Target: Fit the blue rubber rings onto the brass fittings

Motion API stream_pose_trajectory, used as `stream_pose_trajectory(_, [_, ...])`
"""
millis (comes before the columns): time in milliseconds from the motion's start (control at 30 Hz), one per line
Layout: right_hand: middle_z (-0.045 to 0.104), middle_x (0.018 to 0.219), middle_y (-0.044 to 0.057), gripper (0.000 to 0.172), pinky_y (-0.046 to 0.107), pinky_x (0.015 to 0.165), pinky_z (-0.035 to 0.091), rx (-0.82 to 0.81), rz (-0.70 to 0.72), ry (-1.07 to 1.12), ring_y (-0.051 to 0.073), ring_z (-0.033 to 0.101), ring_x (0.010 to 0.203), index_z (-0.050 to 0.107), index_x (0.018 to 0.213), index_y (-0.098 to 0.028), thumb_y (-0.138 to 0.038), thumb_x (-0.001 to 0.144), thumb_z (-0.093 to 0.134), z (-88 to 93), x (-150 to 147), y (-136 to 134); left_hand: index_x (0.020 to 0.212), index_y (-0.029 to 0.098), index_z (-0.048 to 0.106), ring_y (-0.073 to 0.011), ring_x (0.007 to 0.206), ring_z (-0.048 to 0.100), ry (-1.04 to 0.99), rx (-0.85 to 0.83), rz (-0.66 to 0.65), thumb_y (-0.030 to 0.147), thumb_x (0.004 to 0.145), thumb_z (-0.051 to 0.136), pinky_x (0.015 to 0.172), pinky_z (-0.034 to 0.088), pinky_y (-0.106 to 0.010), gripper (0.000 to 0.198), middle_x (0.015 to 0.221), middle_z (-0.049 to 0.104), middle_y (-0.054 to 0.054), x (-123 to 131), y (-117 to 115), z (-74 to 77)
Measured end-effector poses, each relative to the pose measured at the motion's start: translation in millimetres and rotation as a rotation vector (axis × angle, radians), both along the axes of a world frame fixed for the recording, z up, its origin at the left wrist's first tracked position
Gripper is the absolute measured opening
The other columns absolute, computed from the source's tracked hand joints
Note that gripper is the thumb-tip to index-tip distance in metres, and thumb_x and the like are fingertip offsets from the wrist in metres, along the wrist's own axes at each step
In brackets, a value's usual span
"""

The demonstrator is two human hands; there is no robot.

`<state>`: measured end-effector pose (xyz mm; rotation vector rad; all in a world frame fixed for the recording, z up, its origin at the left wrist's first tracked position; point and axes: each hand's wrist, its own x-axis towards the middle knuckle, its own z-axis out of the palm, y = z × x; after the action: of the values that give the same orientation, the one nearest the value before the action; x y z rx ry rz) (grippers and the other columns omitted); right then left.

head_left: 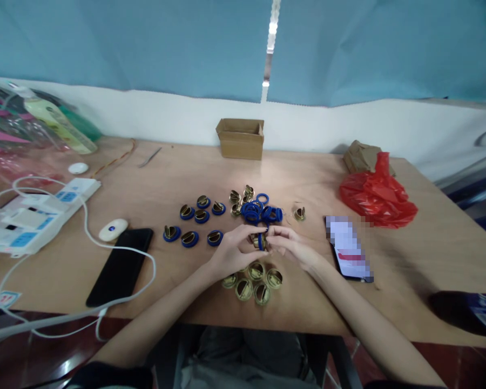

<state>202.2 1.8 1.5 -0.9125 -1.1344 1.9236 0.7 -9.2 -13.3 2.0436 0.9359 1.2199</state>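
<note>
My left hand (234, 249) and my right hand (288, 244) meet over the middle of the wooden table (210, 173). Between their fingertips they pinch a small brass fitting with a blue ring (260, 241) on it. Just beyond the hands lies a pile of loose blue rings (261, 212) with a few bare brass fittings (241, 194). To the left stand several brass fittings with blue rings on them (196, 221). Below my hands sits a cluster of bare brass fittings (253, 283).
A black phone (119, 266) and a white cable (146, 270) lie at the left, beside a white power strip (40, 213). A second phone (348, 248) lies to the right. A red plastic bag (376, 194), a cardboard box (240, 138) and tweezers (149, 156) sit further back.
</note>
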Motion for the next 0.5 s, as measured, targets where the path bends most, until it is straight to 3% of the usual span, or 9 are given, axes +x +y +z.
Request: stream_pose_trajectory(500, [0.058,0.07,-0.004,0.038,0.025,0.064,0.039,0.199,0.031,-0.097,0.011,0.048,0.064,0.055,0.073,-0.02,-0.047,0.08,0.081,4.8,-5.7,-6.3,0.12,0.021,0.07,-0.0219,0.097,0.076,-0.026,0.077,-0.001,0.024,0.077,0.086,0.087,0.062,-0.034,0.046,0.108,0.078,-0.009,-6.6,0.2,8.4])
